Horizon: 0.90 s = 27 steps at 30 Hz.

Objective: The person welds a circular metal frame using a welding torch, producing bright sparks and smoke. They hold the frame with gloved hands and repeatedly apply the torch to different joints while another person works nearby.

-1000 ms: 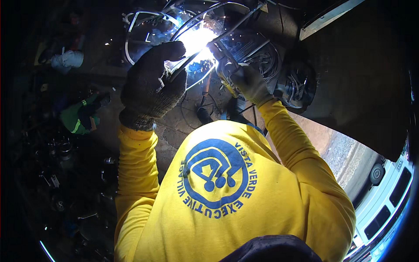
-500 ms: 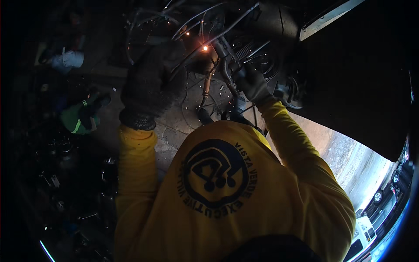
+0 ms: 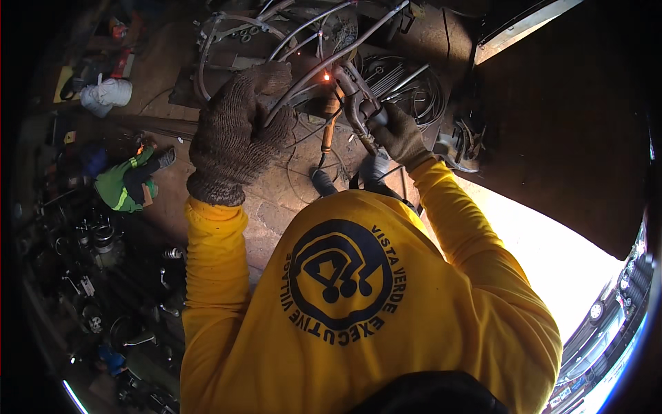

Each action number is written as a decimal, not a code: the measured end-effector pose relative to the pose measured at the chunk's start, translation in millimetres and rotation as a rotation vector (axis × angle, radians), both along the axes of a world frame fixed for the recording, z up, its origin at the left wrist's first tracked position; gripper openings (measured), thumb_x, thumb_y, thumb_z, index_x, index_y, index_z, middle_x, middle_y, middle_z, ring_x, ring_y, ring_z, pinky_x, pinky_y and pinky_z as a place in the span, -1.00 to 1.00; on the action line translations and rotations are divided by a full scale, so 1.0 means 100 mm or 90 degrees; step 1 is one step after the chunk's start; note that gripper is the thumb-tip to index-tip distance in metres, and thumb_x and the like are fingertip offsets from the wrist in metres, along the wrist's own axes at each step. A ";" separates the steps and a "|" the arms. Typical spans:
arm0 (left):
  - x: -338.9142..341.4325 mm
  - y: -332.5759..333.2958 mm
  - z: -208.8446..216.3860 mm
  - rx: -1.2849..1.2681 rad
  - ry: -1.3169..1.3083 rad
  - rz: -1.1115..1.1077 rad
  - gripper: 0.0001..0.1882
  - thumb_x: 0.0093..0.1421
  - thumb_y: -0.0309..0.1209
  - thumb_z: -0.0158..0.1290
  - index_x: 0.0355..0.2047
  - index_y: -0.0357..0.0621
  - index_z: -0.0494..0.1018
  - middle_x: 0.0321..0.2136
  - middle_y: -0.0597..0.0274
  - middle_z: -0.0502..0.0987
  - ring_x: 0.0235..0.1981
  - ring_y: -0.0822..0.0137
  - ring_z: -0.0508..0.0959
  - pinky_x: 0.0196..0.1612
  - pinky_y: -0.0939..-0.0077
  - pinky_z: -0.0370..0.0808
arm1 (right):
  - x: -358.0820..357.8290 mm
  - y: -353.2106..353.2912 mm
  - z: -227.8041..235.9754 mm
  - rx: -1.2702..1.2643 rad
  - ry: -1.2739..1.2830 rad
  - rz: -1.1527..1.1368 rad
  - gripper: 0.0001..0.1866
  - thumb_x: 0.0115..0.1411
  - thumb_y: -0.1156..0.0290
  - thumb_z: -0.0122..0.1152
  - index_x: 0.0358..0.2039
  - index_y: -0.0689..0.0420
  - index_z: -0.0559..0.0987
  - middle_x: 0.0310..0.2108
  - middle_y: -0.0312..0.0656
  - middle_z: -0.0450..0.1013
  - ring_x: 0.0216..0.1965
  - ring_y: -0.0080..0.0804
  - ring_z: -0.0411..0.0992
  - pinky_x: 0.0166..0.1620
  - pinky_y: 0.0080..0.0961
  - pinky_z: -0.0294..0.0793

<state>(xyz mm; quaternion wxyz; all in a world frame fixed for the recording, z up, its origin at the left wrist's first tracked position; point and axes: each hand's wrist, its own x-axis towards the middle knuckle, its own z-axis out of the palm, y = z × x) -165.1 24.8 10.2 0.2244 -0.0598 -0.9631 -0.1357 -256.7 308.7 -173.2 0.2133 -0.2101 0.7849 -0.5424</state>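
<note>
My left hand, in a brown knit glove, is closed around the lower end of a long bent metal tube. The tube rises to the right, among other curved tubes. My gloved right hand grips the handle of a worn metal clamp that looks like locking pliers; its jaws are close to the tube, though I cannot tell whether they touch it. Between my hands a small orange spot glows. Just below it stands an orange-brown handle with a dark cable at its lower end.
A coil of wire and rods lies beyond my right hand. A person in a green jacket is low down at the left, near dark machine parts. A big dark panel fills the right; parked vehicles show outside.
The bright spark has shrunk to a small glow and the flying sparks are gone. The whole picture is lighter. Both hands keep nearly the same place and grip.
</note>
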 end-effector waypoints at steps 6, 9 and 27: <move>-0.04 0.11 0.07 0.084 0.024 -0.007 -0.55 0.07 -0.40 0.34 -0.01 -0.19 0.57 -0.22 0.16 0.67 -0.25 0.30 0.68 -0.18 0.44 0.64 | -0.12 -0.07 -0.26 0.230 0.310 0.192 -0.72 0.15 0.32 0.30 -0.16 0.19 0.63 -0.33 -0.03 0.59 -0.26 -0.13 0.58 -0.14 -0.22 0.57; -0.03 0.12 0.07 0.384 -0.100 0.000 -0.59 0.07 -0.54 0.30 -0.02 -0.21 0.59 -0.17 0.24 0.68 -0.26 0.46 0.66 -0.19 0.56 0.61 | -0.14 -0.08 -0.07 0.269 0.508 0.243 -0.81 0.17 0.35 0.24 -0.21 0.07 0.66 -0.28 -0.07 0.58 -0.21 -0.05 0.56 -0.13 -0.14 0.57; 0.11 -0.05 0.01 0.024 -0.010 0.000 -0.48 0.22 -0.31 0.30 0.14 -0.22 0.47 0.00 0.09 0.61 -0.01 0.25 0.62 0.02 0.33 0.58 | -0.12 0.05 -0.24 0.686 1.031 0.329 -0.71 0.37 0.30 0.09 0.03 0.14 0.53 -0.19 -0.10 0.54 -0.20 -0.21 0.53 -0.16 -0.29 0.52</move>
